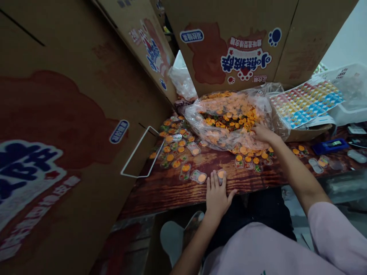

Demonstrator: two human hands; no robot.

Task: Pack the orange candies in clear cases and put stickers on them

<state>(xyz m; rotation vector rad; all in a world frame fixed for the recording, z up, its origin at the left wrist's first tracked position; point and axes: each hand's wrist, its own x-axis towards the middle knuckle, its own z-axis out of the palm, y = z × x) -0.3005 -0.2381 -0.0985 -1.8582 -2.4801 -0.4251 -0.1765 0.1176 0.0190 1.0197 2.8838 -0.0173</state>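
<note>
My left hand [217, 194] lies flat on the wooden table near its front edge, fingers stretched out and thumb apart. Its fingertips touch a small clear package [220, 174] with an orange disc in it. My right hand [262, 133] reaches into the right side of a large clear plastic bag [197, 114] full of small orange pieces [233, 124]. Whether its fingertips grip a piece cannot be made out. Between my hands several clear packages with orange discs [248, 159] lie by the bag, and another package [198, 176] sits just left of my left hand.
Big cardboard boxes [243, 23] stand behind the bag, and another carton [71, 95] fills the left. More packages [170, 157] are scattered beside it. At the right are a sheet of colourful stickers [306, 101], a white basket [354, 91] and a blue device [329, 145].
</note>
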